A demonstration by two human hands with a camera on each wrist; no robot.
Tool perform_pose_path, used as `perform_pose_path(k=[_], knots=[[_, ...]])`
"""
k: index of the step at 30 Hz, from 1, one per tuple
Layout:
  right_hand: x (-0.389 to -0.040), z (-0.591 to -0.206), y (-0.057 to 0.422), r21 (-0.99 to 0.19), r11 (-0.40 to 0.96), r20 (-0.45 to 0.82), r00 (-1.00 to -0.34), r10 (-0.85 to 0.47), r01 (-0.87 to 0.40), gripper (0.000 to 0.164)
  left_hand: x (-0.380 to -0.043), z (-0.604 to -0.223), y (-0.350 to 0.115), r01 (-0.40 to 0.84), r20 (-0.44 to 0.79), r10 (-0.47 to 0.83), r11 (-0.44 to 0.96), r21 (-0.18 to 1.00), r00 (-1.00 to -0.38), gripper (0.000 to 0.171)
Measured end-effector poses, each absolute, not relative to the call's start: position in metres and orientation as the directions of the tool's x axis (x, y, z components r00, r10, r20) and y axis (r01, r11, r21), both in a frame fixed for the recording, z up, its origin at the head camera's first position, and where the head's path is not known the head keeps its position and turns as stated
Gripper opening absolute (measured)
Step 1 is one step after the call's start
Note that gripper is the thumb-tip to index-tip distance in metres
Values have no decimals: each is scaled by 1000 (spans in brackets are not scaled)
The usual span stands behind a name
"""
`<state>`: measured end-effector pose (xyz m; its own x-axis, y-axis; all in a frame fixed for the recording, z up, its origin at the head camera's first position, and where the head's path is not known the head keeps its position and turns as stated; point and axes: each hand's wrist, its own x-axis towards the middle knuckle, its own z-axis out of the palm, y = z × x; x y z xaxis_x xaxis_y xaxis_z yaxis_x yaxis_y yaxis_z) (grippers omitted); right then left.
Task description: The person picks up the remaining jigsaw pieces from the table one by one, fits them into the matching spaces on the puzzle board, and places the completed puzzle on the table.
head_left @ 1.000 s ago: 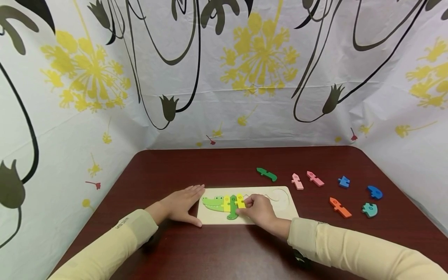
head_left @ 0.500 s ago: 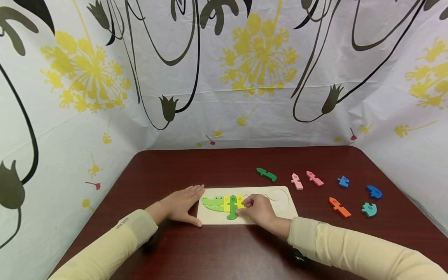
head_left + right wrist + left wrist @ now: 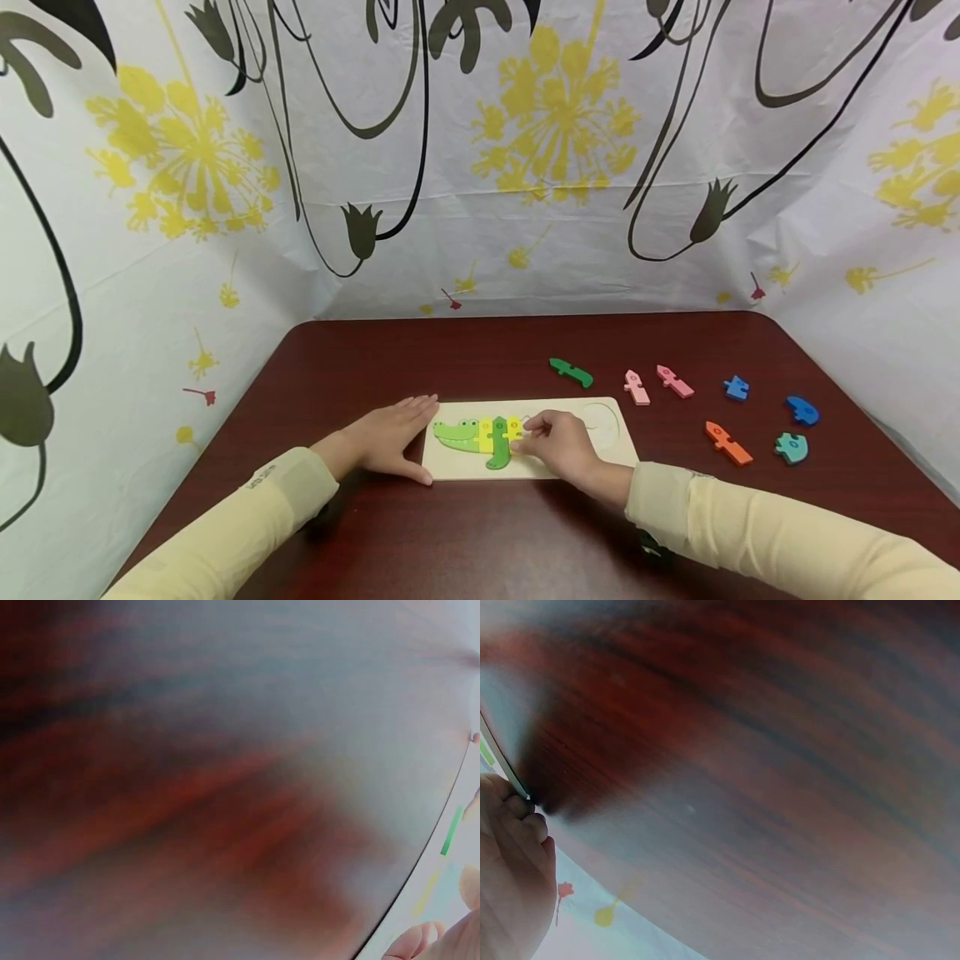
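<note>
A pale wooden crocodile puzzle board [image 3: 457, 468] lies on the table. Its left part holds a light green head piece [image 3: 455, 437], a yellow piece [image 3: 486, 433], a green leg piece [image 3: 498, 450] and a second yellow piece [image 3: 514, 427]. My right hand [image 3: 564, 446] pinches this second yellow piece at its right side, thumb below and index finger above, partly covering it. My left hand [image 3: 393, 437] lies with straight fingers along the board's left edge. In the left wrist view, the left hand [image 3: 510, 862] touches the board edge. Right fingers [image 3: 420, 937] show at the right wrist view's corner.
Loose puzzle pieces lie behind and right of the board: dark green [image 3: 571, 372], two pink [image 3: 636, 388], orange [image 3: 727, 443], small blue [image 3: 737, 388], blue curved [image 3: 802, 410] and teal [image 3: 792, 448]. A printed cloth [image 3: 480, 283] hangs behind the dark red table [image 3: 420, 533].
My right hand and forearm have shifted slightly right, the fingertips staying at the second yellow piece. My left hand and the loose pieces have not moved.
</note>
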<state>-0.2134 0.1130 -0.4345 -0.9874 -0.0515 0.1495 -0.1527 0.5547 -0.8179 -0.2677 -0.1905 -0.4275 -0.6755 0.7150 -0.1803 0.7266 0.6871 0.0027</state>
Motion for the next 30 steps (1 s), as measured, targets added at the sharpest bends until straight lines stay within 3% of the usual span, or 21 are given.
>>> perform_pose_path(k=[30], knots=[[-208,-416,152,-819,542,186,-981,-56,-186,34,-270,-431,-192,729,-178,719,685,14,-672,120]])
